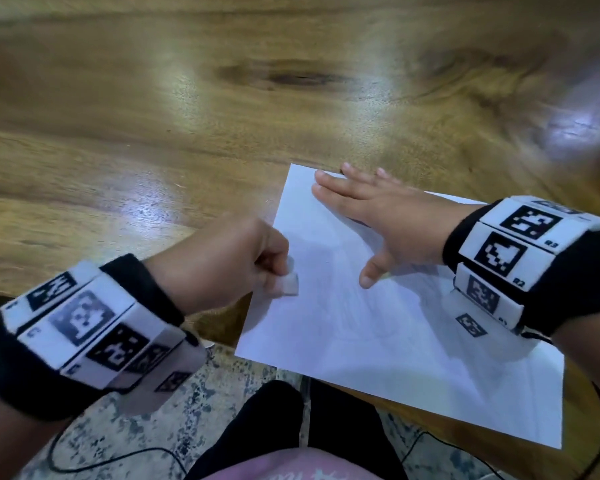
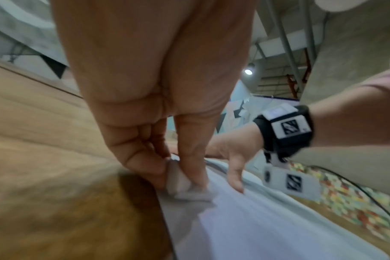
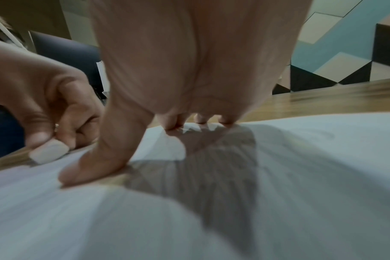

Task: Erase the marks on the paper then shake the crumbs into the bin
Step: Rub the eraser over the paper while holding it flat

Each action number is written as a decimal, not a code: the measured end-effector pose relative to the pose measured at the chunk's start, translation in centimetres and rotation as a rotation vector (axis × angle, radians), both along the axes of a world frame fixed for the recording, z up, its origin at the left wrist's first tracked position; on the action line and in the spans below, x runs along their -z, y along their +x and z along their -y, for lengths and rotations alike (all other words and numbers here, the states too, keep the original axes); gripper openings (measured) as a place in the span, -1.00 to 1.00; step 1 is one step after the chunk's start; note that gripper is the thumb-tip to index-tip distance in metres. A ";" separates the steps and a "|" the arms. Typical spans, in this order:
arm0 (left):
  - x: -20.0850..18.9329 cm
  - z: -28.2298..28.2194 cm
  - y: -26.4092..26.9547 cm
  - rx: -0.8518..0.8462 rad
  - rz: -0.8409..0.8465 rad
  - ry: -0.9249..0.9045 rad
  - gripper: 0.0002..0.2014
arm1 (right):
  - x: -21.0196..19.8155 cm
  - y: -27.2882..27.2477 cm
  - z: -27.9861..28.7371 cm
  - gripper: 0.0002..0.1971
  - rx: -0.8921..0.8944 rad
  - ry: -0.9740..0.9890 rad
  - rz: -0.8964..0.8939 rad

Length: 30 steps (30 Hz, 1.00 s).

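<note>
A white sheet of paper (image 1: pixel 395 337) lies on the wooden table (image 1: pixel 153 133), its near edge hanging past the table's front edge. Faint pencil marks show on it. My left hand (image 1: pixel 229 258) pinches a small white eraser (image 1: pixel 289 284) between thumb and fingers, with the eraser on the paper near its left edge. The left wrist view shows the eraser (image 2: pixel 183 184) pressed on the paper (image 2: pixel 267 219). My right hand (image 1: pixel 378 216) lies flat with fingers spread on the sheet's far part, holding it down. In the right wrist view its thumb (image 3: pixel 96 161) presses the paper (image 3: pixel 278 193) beside the eraser (image 3: pixel 48 153).
The table stretches far and left of the paper. Below the table's front edge are a speckled floor (image 1: pixel 125 438), black cables (image 1: pixel 84 465) and my dark-clad legs (image 1: pixel 291 427). No bin is in view.
</note>
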<state>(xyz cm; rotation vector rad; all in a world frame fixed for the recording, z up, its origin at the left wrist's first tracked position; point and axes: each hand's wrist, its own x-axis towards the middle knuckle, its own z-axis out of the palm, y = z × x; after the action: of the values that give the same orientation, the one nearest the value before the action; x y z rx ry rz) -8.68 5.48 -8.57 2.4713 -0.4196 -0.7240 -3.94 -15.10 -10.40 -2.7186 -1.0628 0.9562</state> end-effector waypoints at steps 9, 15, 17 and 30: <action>0.9 1.6 0.1 -0.038 0.196 -0.033 -0.74 | -0.2 0.1 -0.1 0.24 0.006 -0.006 -0.018; 0.2 2.1 1.0 -0.025 0.163 -0.023 -0.80 | -0.2 0.0 -0.2 0.24 0.002 -0.011 -0.006; 0.4 3.3 2.8 -0.073 0.269 -0.014 -0.89 | -0.2 0.0 -0.2 0.25 0.006 -0.008 -0.015; 0.7 3.9 2.2 -0.026 0.258 -0.034 -0.84 | -0.2 0.0 -0.1 0.24 0.002 -0.002 -0.010</action>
<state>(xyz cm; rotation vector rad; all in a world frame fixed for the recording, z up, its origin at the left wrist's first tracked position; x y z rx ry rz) -6.50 1.60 -9.23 2.5415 -0.4881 -0.3836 -3.93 -14.95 -10.22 -2.7130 -1.0581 0.9706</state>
